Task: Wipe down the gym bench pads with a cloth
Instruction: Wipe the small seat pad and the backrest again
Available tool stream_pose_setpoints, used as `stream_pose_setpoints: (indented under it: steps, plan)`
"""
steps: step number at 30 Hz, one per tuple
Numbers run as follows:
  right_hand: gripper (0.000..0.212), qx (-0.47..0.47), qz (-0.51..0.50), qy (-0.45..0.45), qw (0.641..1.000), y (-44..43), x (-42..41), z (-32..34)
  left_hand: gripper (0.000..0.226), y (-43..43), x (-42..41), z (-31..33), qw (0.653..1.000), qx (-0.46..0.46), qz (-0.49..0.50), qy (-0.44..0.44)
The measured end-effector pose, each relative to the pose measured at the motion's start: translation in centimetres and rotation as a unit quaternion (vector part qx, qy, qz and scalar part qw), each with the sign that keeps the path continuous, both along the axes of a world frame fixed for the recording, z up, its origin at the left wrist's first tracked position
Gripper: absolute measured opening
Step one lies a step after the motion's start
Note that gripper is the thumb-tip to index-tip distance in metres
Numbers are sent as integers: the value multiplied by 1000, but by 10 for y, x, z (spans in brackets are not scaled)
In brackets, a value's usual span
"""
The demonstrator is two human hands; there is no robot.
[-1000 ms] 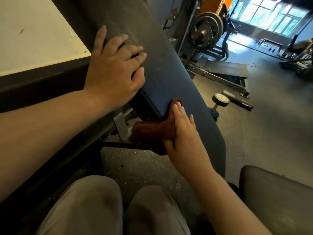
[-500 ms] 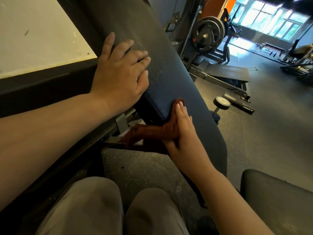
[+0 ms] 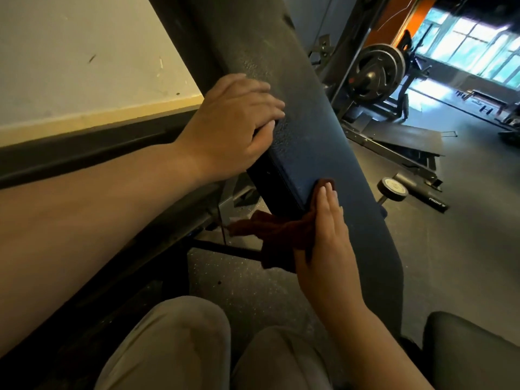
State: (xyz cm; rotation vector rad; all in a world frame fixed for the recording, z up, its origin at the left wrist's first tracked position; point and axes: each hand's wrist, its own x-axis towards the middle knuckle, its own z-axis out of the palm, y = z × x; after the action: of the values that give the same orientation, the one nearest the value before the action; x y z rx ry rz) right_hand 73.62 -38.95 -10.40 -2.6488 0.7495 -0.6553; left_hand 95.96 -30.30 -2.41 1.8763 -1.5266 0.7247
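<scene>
A long dark blue bench pad (image 3: 318, 142) slants from the top middle down to the lower right. My left hand (image 3: 233, 122) lies on its left edge, fingers spread over the textured top and thumb at the pad's side. A dark red cloth (image 3: 278, 235) hangs along the pad's lower left edge. My right hand (image 3: 326, 237) presses the cloth against that edge with straight fingers, fingertips at the pad's top face. Part of the cloth is hidden under my palm.
A second dark pad (image 3: 472, 350) sits at the lower right. My knees (image 3: 174, 347) in grey trousers fill the bottom. A weight plate on a rack (image 3: 377, 71), a small dumbbell (image 3: 392, 190) and a metal frame (image 3: 394, 147) stand on the floor beyond. A wall (image 3: 78, 57) runs along the left.
My right hand with the cloth has slid slightly up along the pad's edge. My left hand's fingers have curled a little over the pad's edge. The camera has shifted.
</scene>
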Motion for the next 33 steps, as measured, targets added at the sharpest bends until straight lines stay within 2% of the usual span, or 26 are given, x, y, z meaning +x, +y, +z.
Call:
stream_pose_setpoints:
  steps: [5, 8, 13, 17, 21, 24, 28, 33]
  plan:
    - [114, 35, 5, -6, 999, -4, -42, -12, 37, -2, -1, -5, 1000, -11, -3, 6]
    - [100, 27, 6, 7, 1000, 1, -9, 9, 38, -2, -2, -4, 1000, -9, 2, 6]
    - [88, -34, 48, -16, 998, 15, 63, 48, 38, -1, -2, -1, 1000, 6, 6, 12]
    - [99, -27, 70, -15, 997, 8, 26, 28, 43, 3, 7, 2, 1000, 2, 25, -3]
    - [114, 1, 54, 27, 998, 3, 2, 19, 45, 6, 28, 19, 996, -39, 74, 42]
    - [100, -3, 69, 27, 997, 8, 48, 48, 45, 5, 30, 27, 991, -55, 96, 75]
    - [79, -60, 108, -16, 992, 21, 118, 90, 49, 5, 34, 31, 991, -47, 113, 61]
    - [90, -59, 133, 17, 989, 18, 107, 86, 49, 9, 58, 49, 986, -69, 129, 75]
